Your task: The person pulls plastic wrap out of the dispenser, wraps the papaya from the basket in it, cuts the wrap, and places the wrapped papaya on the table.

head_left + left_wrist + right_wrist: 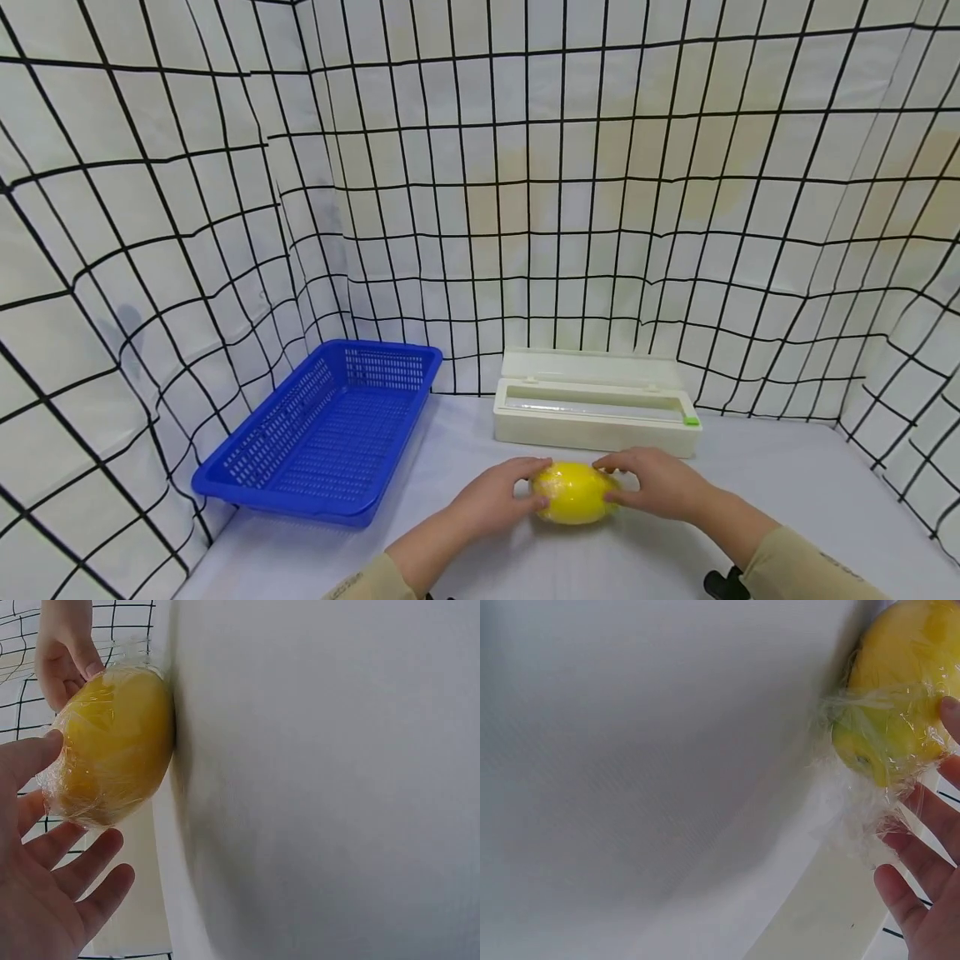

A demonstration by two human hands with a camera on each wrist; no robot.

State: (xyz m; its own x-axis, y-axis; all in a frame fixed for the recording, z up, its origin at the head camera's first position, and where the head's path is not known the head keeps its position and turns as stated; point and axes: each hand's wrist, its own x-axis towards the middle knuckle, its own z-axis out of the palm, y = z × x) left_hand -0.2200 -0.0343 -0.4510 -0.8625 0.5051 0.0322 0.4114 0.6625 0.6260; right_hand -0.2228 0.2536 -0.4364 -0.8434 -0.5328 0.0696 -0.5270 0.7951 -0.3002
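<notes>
A yellow oval fruit, wrapped in clear cling film, lies low over the white table in the head view. My left hand holds its left end between thumb and fingers. At the opposite end my right hand grips it the same way. In the left wrist view, the thumb of my left hand touches the wrapped fruit while the lower fingers spread beneath. Loose film bunches beside the fruit's greenish end in the right wrist view, near the fingers of my right hand.
Behind the fruit stands a white cling film dispenser, its lid up and a roll inside. A blue plastic basket sits on the left of the white table. Black grid netting over white sheeting walls the back and sides.
</notes>
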